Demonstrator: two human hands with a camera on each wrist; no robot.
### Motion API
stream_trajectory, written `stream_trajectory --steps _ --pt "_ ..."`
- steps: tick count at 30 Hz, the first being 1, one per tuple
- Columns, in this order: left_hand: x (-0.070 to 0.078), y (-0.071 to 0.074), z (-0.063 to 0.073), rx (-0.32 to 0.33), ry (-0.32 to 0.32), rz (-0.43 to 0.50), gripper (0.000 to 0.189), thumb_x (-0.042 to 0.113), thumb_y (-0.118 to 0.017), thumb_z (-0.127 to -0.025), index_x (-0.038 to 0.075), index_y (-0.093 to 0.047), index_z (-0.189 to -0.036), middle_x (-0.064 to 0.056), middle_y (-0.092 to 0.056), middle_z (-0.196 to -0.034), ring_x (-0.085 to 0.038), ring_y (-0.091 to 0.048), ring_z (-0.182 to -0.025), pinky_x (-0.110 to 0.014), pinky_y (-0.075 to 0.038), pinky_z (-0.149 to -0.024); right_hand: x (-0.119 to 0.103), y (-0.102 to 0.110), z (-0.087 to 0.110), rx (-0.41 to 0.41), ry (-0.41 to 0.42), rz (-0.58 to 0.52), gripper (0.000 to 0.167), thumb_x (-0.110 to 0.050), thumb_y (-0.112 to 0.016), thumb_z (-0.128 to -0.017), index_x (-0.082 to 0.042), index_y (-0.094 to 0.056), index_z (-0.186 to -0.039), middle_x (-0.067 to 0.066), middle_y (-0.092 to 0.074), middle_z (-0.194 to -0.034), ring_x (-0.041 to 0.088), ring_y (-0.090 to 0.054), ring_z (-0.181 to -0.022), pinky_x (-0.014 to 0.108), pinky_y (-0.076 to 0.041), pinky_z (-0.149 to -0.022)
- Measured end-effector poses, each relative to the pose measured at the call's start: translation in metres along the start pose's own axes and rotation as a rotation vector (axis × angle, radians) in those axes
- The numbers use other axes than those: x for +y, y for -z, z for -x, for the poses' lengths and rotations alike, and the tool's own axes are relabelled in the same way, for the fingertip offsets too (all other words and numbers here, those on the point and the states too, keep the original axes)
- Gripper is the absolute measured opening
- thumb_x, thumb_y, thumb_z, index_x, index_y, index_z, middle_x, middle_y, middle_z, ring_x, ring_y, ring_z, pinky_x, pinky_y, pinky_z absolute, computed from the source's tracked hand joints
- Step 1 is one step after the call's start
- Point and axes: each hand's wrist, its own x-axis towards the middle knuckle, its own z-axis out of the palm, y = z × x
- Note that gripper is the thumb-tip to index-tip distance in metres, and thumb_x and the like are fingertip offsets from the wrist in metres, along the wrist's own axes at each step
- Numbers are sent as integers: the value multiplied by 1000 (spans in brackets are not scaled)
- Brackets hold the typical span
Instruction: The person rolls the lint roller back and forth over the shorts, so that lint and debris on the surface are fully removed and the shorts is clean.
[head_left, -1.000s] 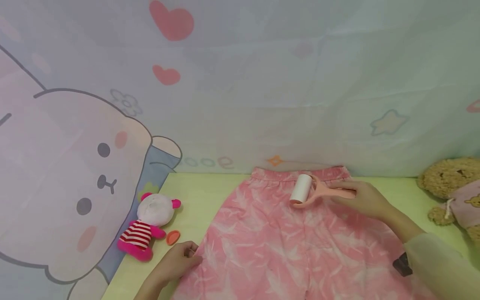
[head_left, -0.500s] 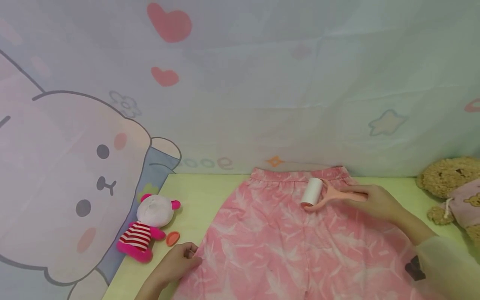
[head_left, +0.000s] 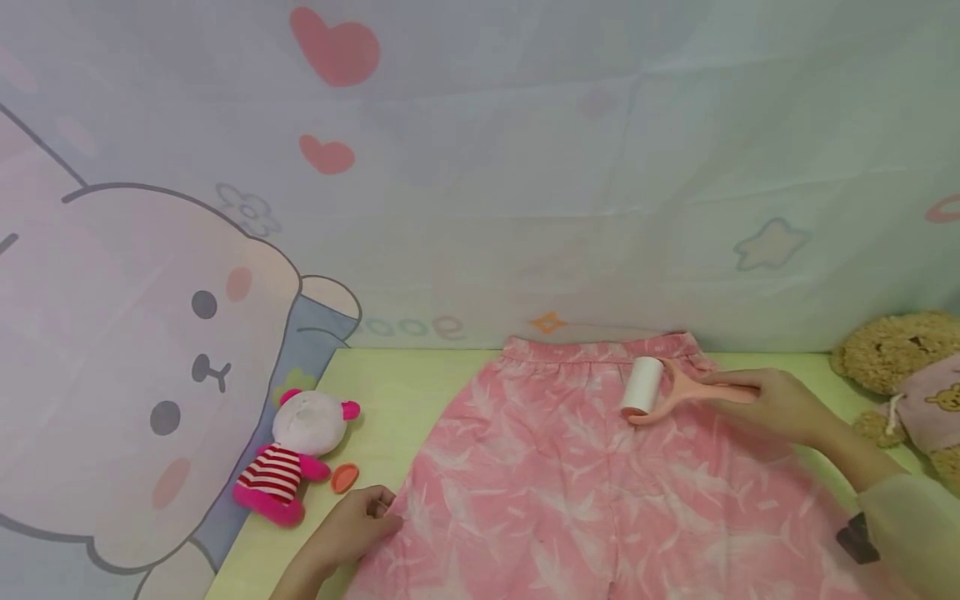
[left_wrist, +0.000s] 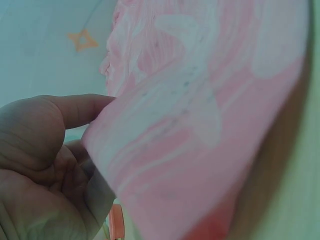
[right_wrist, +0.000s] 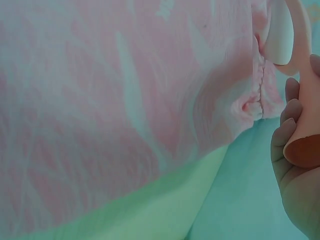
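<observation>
Pink shorts (head_left: 555,467) with a white leaf-like pattern lie spread out, elastic waistband at the back. My right hand (head_left: 776,408) grips the peach handle of a lint roller (head_left: 643,387), whose white roll sits over the fabric just below the waistband, right of the middle. In the right wrist view, fingers (right_wrist: 287,129) curl round the handle. My left hand (head_left: 352,527) pinches the left edge of the shorts between thumb and fingers. The left wrist view shows that edge lifted, with small dark specks (left_wrist: 185,97) on the cloth.
On the pale green-yellow table (head_left: 420,375), a pink-and-white plush toy (head_left: 288,458) lies left, beside a small orange-red oval piece (head_left: 345,478). A brown teddy bear (head_left: 903,367) lies at the right. Behind hangs a printed cloth backdrop (head_left: 525,167).
My right hand has moved the lint roller to the right across the shorts, just below the waistband. My left hand stays at the left edge.
</observation>
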Motion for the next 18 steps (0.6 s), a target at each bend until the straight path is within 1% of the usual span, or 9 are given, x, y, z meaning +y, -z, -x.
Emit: stream_trajectory --steps 2,6,9,11,13,14,16,18 --pt "0 0 0 -6 -1 6 15 12 -76 -90 5 -68 -100 -3 -58 -80 -19 -54 -77 -28 -43 -64 2 2 2 8 10 11 44 -38 -80 -92 -12 -75 -127 19 -71 -125 42 -64 -115 61 -50 -90" --pt "0 0 0 -7 -5 8 15 12 -76 -90 5 -68 -101 -3 -59 -81 -19 -54 -78 -28 -44 -64 6 10 8 12 10 23 42 -38 -80 -92 -16 -75 -128 15 -71 -125 38 -65 -115 49 -53 -86" --pt "0 0 0 -1 -5 1 15 13 -76 -90 5 -68 -101 -2 -59 -80 -19 -55 -77 -28 -44 -64 12 16 12 0 -4 19 41 -40 -78 -93 -18 -75 -128 15 -72 -124 30 -66 -108 38 -53 -77" --pt "-1 -1 0 5 -14 2 15 12 -76 -90 5 -68 -101 -2 -59 -80 -19 -54 -77 -28 -44 -64 17 19 14 -10 -22 12 39 -41 -77 -94 -19 -75 -127 14 -72 -123 22 -67 -103 34 -52 -73" --pt "-1 -1 0 9 -22 5 15 12 -76 -90 4 -68 -101 -2 -58 -80 -19 -54 -77 -28 -44 -64 21 24 16 -31 -39 1 40 -41 -75 -96 -18 -75 -128 16 -72 -124 17 -66 -99 32 -52 -69" --pt "-2 -1 0 10 -28 10 15 11 -76 -90 4 -68 -101 -2 -57 -80 -18 -53 -76 -27 -43 -64 23 26 18 -41 -48 -6 40 -41 -74 -97 -18 -74 -129 16 -71 -124 17 -67 -100 32 -53 -70" --pt "-3 -1 -1 8 -37 21 15 10 -75 -90 3 -68 -101 -2 -57 -79 -18 -53 -75 -27 -42 -63 26 30 21 -58 -63 -7 42 -41 -72 -98 -15 -73 -130 18 -71 -125 21 -68 -103 32 -54 -70" --pt "-4 -1 -1 4 -40 30 15 9 -75 -90 3 -68 -100 -2 -56 -79 -18 -52 -75 -27 -42 -62 27 35 24 -77 -73 -3 45 -41 -71 -99 -12 -71 -132 21 -69 -126 29 -68 -104 33 -54 -70"
